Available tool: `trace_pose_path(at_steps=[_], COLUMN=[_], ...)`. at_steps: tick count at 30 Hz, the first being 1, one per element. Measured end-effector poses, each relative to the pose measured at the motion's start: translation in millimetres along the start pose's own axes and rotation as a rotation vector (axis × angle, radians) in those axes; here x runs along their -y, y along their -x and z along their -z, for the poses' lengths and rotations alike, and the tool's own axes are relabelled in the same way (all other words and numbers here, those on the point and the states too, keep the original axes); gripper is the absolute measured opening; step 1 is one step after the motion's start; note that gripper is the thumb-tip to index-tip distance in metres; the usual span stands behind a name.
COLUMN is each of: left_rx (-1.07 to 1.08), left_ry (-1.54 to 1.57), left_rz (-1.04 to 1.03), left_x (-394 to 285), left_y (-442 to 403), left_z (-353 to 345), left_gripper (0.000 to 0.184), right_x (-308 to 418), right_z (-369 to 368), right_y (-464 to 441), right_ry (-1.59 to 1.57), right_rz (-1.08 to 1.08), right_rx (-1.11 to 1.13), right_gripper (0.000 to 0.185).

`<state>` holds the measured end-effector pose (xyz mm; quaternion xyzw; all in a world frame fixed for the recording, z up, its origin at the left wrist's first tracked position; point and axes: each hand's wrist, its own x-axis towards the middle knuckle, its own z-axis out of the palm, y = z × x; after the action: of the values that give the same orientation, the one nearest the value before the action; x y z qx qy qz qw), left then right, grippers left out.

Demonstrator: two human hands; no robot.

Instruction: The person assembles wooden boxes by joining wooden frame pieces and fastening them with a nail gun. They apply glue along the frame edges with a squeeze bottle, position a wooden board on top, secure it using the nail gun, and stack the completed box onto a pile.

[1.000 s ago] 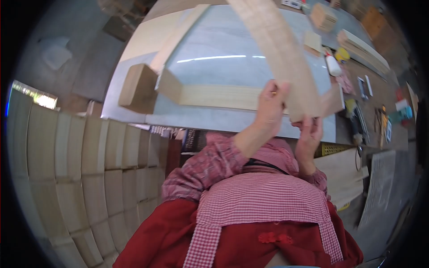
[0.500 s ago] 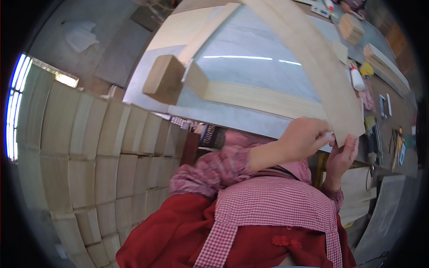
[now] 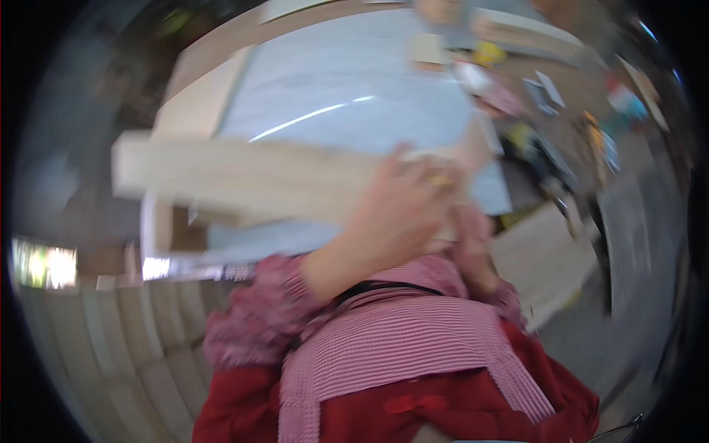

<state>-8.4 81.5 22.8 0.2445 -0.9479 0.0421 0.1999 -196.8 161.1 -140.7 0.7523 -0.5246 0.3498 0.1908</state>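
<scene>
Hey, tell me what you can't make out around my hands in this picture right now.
All in the head view:
- Near end of the wooden board: hidden by the left hand.
- Fingertips of the right hand: blurred and partly behind the left hand, so its grip is unclear.
- Top of the brown block: covered by the board.
- Orange tool: too blurred to identify.

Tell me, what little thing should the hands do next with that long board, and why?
Perhaps slide the left hand along the long board toward its far end: that hand and the right hand are both bunched near one end, and no hand steadies the other.
</scene>
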Motion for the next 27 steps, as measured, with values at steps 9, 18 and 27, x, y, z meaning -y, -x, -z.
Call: trace_pose_path(at_steps=[9,18,27], left_rx=[-0.158,-0.050,0.031], left_ry=[-0.076,-0.014,-0.003], left_rz=[-0.037,0.036,0.246], left_x=[3.7,29.2,47.8], left_y=[-17.0,-25.0,-31.8], left_z=[-17.5,-13.8,-9.7], left_gripper=[0.037,0.059,0.069], right_x=[2.3,-71.9,-132.9], right_z=[10.3,-3.3,-86.6], right_y=[-38.8,-34.4,-28.3], right_ry=[-1.735,-1.300,-0.844], right_rz=[-0.954,-0.748,-0.687], right_rx=[-0.097,0.075,0.476], right_gripper=[0.035,0.042,0.061])
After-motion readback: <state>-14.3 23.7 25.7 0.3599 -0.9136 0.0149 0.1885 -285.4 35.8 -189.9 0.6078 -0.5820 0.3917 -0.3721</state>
